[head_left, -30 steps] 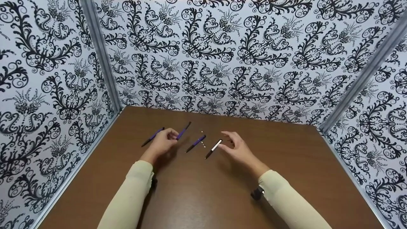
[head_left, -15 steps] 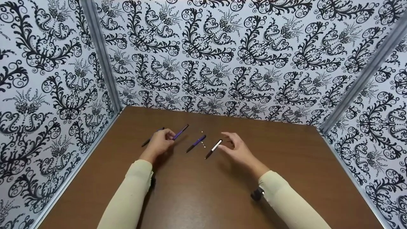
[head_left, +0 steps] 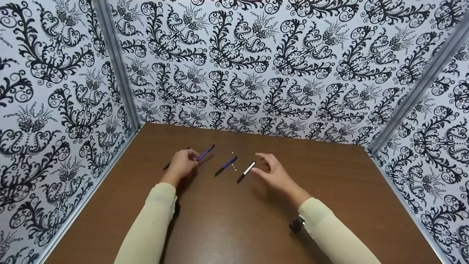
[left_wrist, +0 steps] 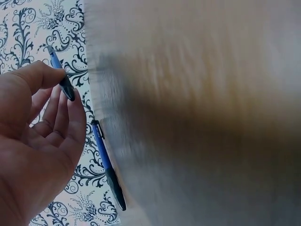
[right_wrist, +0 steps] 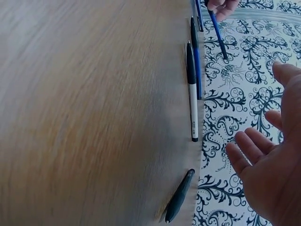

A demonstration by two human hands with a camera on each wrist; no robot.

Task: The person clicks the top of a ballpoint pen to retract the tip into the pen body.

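Note:
In the head view my left hand point(head_left: 181, 164) pinches a purple-blue pen point(head_left: 206, 153) between thumb and fingers; it slants up to the right. The left wrist view shows the thumb on the pen's dark grip point(left_wrist: 67, 88). Behind that hand another pen point(head_left: 167, 165) lies mostly covered. My right hand point(head_left: 274, 173) hovers with parted, loosely bent fingers and holds nothing. Beside its thumb lies a white pen point(head_left: 246, 171) with a black grip. Between the hands rests a second purple-blue pen point(head_left: 225, 167) with a dark grip.
Near the right hand, a dark pen point(right_wrist: 180, 195) lies on the table, seen in the right wrist view. Small white specks point(head_left: 234, 167) show by the middle pen. Patterned walls point(head_left: 238, 73) with metal posts point(head_left: 117, 66) enclose the brown tabletop point(head_left: 220, 220).
My left hand has drifted left with the pinched pen, now covering more of the leftmost pen. The right hand and the other pens stay nearly still.

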